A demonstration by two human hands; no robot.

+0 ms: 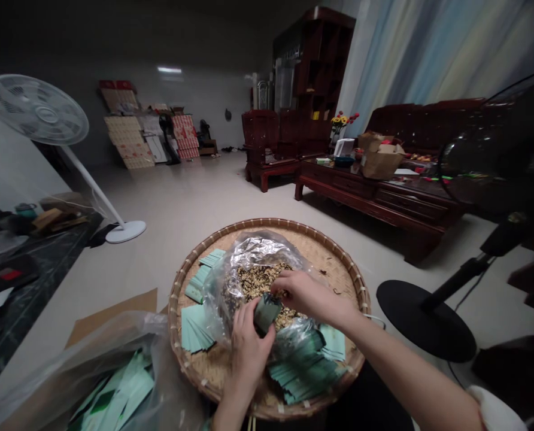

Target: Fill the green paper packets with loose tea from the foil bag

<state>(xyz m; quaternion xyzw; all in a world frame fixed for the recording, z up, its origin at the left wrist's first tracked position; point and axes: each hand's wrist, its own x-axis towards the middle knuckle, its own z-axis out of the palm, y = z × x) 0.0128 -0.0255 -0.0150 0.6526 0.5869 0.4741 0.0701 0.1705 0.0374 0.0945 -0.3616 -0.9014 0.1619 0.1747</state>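
Round bamboo tray [267,221] holds an open plastic bag [253,254] of dried flakes [258,281], with stacks of green packets [303,371] beside it. Left hand [249,353] fingers grip one packet [267,314] mid-tray, long axis tilted up-right; right hand [312,296] fingers pinch flakes just above it.

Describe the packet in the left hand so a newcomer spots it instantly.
Find the round woven bamboo tray mid-view, with a plastic bag of dried brown flakes on it. Above the bag, the person's left hand grips a small dark green packet. It alone is held, and it looks darker than the pale green packets lying on the tray.
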